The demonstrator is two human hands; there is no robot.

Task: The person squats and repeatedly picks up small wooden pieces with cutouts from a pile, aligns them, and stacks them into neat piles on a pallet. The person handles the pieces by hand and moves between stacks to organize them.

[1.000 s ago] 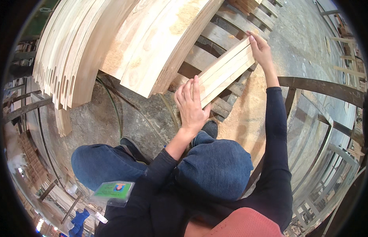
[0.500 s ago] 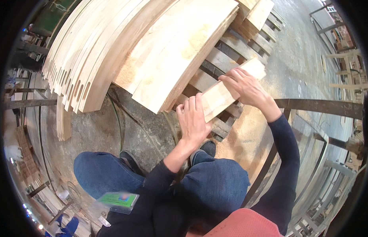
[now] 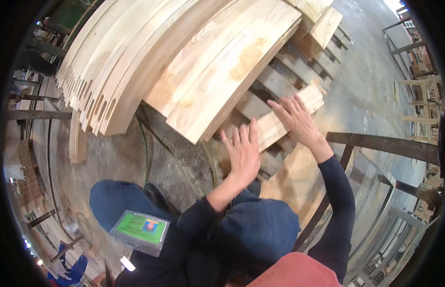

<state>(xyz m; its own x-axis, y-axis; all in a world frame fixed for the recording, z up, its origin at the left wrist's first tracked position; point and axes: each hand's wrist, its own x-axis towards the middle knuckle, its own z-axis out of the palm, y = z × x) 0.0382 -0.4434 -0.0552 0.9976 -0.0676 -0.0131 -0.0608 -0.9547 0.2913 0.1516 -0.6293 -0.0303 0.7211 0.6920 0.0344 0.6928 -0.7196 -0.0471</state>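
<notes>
A short stack of pale wooden blocks (image 3: 269, 131) lies across the slatted wooden pallet (image 3: 276, 80) in front of me. At its near left end is my left hand (image 3: 244, 153), fingers spread and stretched out, the palm side turned to the block. My right hand (image 3: 299, 122) rests over the blocks farther right. Its fingers are extended and loosely apart, not wrapped round the wood. Whether the fingertips press on the wood is hard to tell. Beside the blocks, to the left, wide pale boards (image 3: 217, 71) are piled with sawdust on top.
Long slotted boards (image 3: 117, 62) stand in a row at the left. Thicker timber (image 3: 325, 28) sits at the pallet's far end. A dark metal bar (image 3: 385, 146) runs at the right. Sawdust (image 3: 289, 167) covers floor near the pallet. A green badge (image 3: 141, 229) hangs over my lap.
Both hands have loosened from the wooden block, their fingers now straighter and more spread. The left hand has shifted slightly right and down. The view has tilted a little.
</notes>
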